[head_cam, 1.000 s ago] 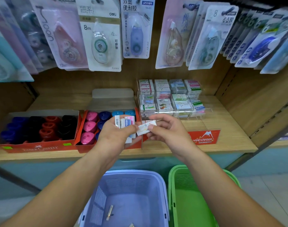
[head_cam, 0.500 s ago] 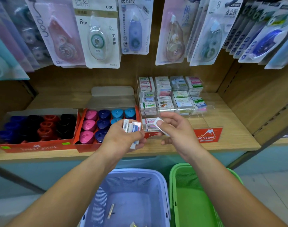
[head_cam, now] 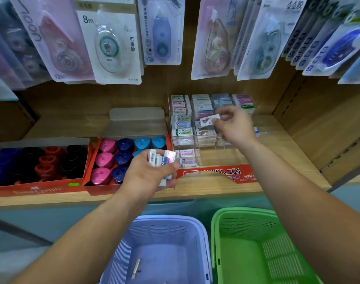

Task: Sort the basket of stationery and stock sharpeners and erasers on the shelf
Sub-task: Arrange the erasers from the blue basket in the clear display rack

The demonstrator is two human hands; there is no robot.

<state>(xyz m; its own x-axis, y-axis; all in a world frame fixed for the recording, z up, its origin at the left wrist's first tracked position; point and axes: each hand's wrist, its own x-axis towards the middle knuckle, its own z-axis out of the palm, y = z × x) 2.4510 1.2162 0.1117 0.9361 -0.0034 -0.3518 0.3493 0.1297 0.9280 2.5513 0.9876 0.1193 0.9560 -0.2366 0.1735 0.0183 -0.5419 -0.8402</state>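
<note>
- Two hands work at the wooden shelf (head_cam: 281, 156): the right hand (head_cam: 235, 128) pinches a single white eraser (head_cam: 208, 120) between thumb and forefinger, holding it tilted.
- Just behind those fingers stands the clear eraser rack (head_cam: 197, 146), its compartments stacked with wrapped erasers. I cannot tell whether the pinched eraser touches the rack.
- The left hand (head_cam: 148, 177) has its fingers curled round a small stack of erasers (head_cam: 161, 158), held upright with a barcode showing.
- Just left of the left fingers sits a red box of pink and blue sharpeners (head_cam: 111, 160); beyond it is a second box of dark sharpeners (head_cam: 41, 160).
- Below both hands stand a purple basket (head_cam: 166, 224), with a thin stick (head_cam: 136, 268) inside, and a green basket (head_cam: 246, 218).
- Above the fingers hang correction tape packs (head_cam: 113, 48).
</note>
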